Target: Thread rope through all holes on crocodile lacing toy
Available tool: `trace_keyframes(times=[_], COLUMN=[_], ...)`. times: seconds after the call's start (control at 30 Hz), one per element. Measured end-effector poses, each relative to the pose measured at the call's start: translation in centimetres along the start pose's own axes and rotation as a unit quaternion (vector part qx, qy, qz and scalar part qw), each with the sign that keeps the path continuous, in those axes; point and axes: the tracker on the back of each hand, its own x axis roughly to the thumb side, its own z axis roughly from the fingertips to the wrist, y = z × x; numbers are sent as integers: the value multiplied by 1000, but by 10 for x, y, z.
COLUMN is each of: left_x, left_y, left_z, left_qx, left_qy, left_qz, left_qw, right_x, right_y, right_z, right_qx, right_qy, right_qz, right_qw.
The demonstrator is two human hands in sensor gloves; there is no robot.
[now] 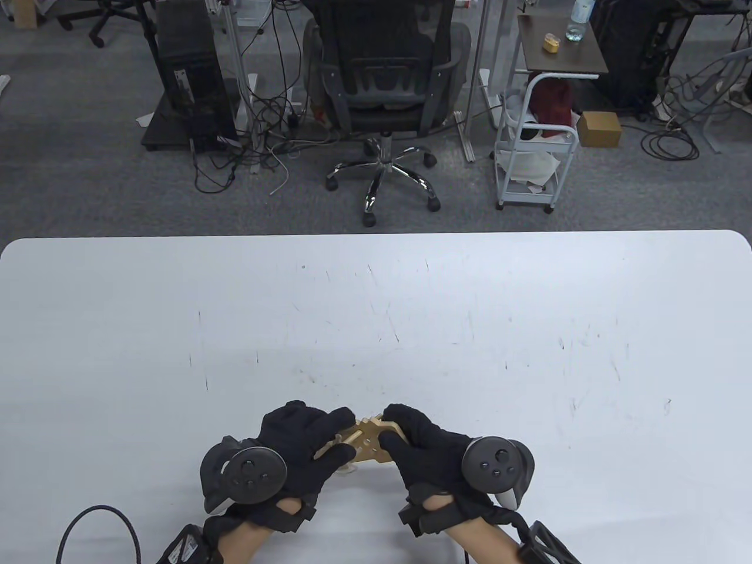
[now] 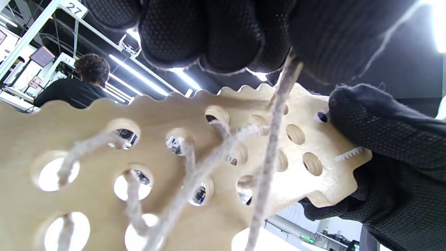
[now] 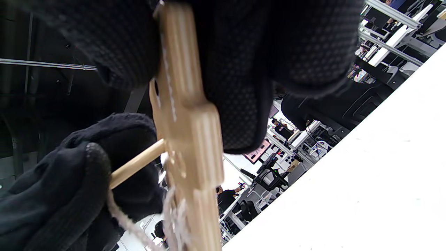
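crocodile board (image 2: pixel 104 195): pale wood, many holes, off table | rope (image 2: pixel 195 174): partly laced

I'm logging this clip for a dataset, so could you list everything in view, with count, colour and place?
crocodile lacing toy: one, pale wood with many round holes, held above the table's near edge between both hands
rope: one, off-white, laced through several holes, one strand running up to the left fingers
wooden needle: one, tan, meeting the toy's face, its other end in the left hand
table: one, white, scuffed
office chair: one, black, on the floor beyond the table
cart: one, white frame with a brown top, right of the chair
left hand: black glove, grips the needle
right hand: black glove, grips the toy's right end
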Motion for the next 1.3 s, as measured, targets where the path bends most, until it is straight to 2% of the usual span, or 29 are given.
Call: trace_keyframes(times=[0.67, 1.03, 1.3], left_x=[-2, -4, -15], left_y=[-4, -1, 15], left_z=[-1, 0, 1], left_qx=[-2, 11, 41], left_qy=[20, 25, 46], left_qz=[10, -1, 2], left_qw=[1000, 1000, 998], right_x=[25, 11, -8], right_y=[8, -2, -15], right_z=[8, 3, -3], right_qx=[12, -11, -38], right_qy=[-87, -37, 20], right_qz=[34, 2, -36], right_qw=[996, 999, 998])
